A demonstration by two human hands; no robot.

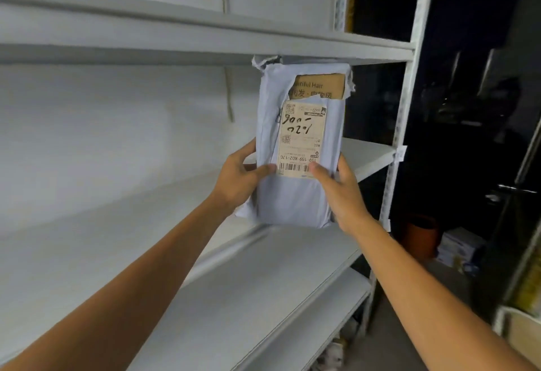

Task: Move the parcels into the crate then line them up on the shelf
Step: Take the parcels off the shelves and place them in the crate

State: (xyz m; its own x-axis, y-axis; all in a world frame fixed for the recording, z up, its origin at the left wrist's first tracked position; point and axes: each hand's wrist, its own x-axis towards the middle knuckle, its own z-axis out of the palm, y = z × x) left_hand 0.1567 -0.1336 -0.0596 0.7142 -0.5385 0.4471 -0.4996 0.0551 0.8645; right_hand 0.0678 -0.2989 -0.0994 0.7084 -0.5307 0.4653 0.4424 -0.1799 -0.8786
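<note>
A pale grey plastic-wrapped parcel (295,198) stands upright in front of the white shelf (123,242), near its right end. Its wrap is torn at the top, showing brown cardboard, and a shipping label with black handwriting faces me. My left hand (238,179) grips its left edge, thumb pressed on the front by the barcode. My right hand (341,192) grips the right edge, thumb on the label's lower corner. The parcel's top reaches the underside of the shelf board above. I cannot tell whether its bottom edge rests on the shelf.
The white metal rack has an upper board (205,40) and a lower board (263,297). Its right upright post (407,101) stands beside a dark area. On the floor to the right are an orange bucket (421,236) and small boxes (459,249). A pale bin edge (518,329) shows at far right.
</note>
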